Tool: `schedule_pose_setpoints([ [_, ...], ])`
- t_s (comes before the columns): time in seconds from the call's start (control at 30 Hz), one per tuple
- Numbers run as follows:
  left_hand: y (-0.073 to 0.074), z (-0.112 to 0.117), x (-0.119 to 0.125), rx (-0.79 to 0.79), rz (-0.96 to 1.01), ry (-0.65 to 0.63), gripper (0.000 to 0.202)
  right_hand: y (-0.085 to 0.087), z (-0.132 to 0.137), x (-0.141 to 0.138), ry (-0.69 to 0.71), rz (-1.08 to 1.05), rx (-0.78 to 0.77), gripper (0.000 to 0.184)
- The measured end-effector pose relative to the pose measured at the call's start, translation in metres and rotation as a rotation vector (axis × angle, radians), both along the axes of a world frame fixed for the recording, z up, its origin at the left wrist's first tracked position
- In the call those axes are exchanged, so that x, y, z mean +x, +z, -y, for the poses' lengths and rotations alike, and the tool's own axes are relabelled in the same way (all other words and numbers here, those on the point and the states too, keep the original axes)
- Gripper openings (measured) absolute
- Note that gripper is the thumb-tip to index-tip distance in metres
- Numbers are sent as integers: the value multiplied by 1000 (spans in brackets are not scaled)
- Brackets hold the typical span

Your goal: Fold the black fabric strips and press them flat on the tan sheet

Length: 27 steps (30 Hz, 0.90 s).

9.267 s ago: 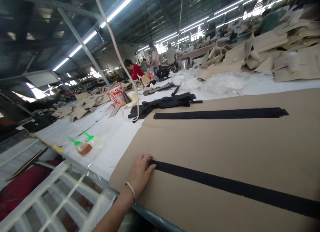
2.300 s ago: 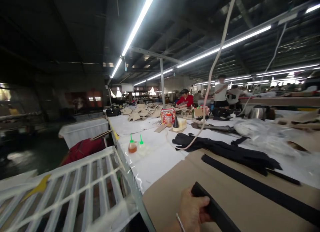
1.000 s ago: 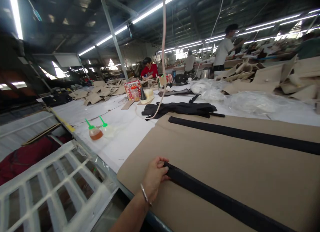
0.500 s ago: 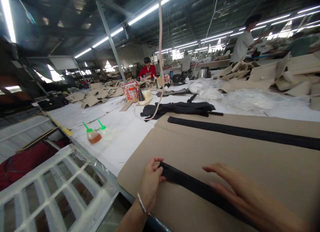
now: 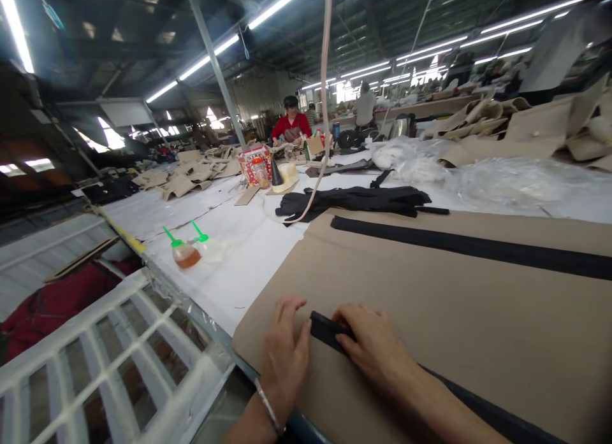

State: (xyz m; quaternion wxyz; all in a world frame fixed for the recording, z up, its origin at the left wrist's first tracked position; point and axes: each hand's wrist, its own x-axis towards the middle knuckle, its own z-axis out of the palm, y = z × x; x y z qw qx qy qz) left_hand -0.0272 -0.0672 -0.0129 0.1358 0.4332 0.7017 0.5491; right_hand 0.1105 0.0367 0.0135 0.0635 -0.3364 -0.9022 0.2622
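A long black fabric strip [image 5: 326,332] lies along the near side of a brown sheet [image 5: 482,316]. My right hand [image 5: 377,345] is closed on this strip close to its left end, thumb and fingers pinching it. Just beyond that end, my left hand [image 5: 285,350] rests over the sheet with its fingers apart; its thumb is beside the strip's tip, and whether they touch I cannot tell. Farther back on the sheet a second black strip [image 5: 473,245] lies flat. My right hand and forearm hide part of the near strip.
Black fabric pieces [image 5: 354,202] lie behind the sheet on the white-covered table [image 5: 229,272]. Left of it sit two green-tipped squeeze bottles, one with amber liquid [image 5: 186,258]. A hose [image 5: 326,81] hangs down. A white slatted rack [image 5: 109,371] stands beside the table. Co-workers are farther back.
My right hand has moved left along the strip and now grips it near the end. My left hand has let go of the tip and opened. The view has shifted slightly.
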Motion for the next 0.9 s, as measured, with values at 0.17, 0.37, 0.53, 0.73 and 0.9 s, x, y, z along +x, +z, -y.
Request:
schedule_pose_setpoints([
  [0.17, -5, 16, -7, -128, -629, -416, 34, -2, -5, -9, 18, 3, 6, 18],
  [0.37, -17, 19, -9, -78, -794, -397, 35, -9, -11, -23, 52, 30, -3, 18],
  [0.53, -18, 19, -15, -103, -814, -363, 31, -14, -12, -25, 78, -14, 17, 17],
  [0.73, -13, 22, -31, -123, -934, -437, 30, -17, -10, -25, 85, -29, 27, 20],
  [0.9, -6, 19, -38, -141, -1011, -548, 32, -16, -7, -28, 84, -13, 37, 21],
])
